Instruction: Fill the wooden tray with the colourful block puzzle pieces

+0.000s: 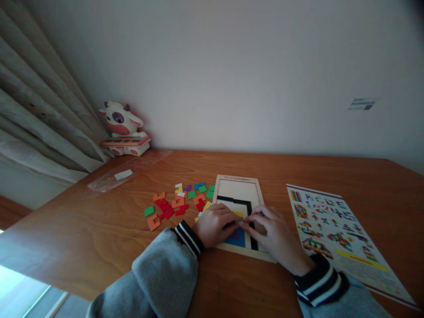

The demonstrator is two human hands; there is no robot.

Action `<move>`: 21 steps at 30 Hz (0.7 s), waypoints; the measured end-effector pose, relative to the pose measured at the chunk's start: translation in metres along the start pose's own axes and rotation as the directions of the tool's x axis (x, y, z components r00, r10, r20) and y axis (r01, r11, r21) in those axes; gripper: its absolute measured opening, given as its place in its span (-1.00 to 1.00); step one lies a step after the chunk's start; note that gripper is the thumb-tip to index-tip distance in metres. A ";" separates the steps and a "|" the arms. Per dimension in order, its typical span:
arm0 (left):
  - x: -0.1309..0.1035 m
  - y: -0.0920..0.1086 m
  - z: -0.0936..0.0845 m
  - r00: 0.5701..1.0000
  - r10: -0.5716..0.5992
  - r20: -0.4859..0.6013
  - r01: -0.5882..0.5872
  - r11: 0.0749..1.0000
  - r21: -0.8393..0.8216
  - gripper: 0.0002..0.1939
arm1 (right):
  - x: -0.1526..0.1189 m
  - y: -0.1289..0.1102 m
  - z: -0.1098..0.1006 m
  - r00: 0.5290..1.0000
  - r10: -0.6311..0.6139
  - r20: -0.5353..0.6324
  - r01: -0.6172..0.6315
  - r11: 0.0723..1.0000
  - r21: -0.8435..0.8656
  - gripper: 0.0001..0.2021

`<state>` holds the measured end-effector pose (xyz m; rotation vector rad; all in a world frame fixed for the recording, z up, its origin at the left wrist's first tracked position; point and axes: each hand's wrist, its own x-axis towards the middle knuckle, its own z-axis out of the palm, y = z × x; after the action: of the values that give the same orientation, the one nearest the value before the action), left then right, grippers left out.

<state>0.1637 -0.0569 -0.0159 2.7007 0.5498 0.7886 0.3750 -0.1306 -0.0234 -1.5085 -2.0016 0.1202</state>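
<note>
A shallow wooden puzzle tray (236, 177) lies on the table before me, with black pieces (249, 207) forming a corner line inside it. Blue (239, 238), yellow and purple pieces show in its lower part, partly covered by my hands. My left hand (217, 224) reaches over the tray's left edge, fingers closed. From the other side comes my right hand (273, 232), thumb and fingers pinched. Their fingertips meet at a small whitish puzzle piece (240, 223) above the tray; its shape is mostly hidden.
Loose coloured puzzle pieces (179, 202) are scattered left of the tray. A printed pattern sheet (334, 234) lies at the right. Further left are a clear plastic bag (106, 182) and a cow toy with a keyboard (124, 128), near the curtain (43, 97). A wall stands behind.
</note>
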 end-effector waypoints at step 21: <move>0.000 0.002 -0.003 0.990 0.144 -0.002 -0.144 0.985 0.092 -0.78 | 0.000 -0.002 0.003 1.000 0.009 -0.023 -0.009 1.000 -0.006 -0.86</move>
<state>0.1624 -0.0578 -0.0127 2.8490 0.4053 0.8303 0.3716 -0.1310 -0.0249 -1.5163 -1.9791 0.1008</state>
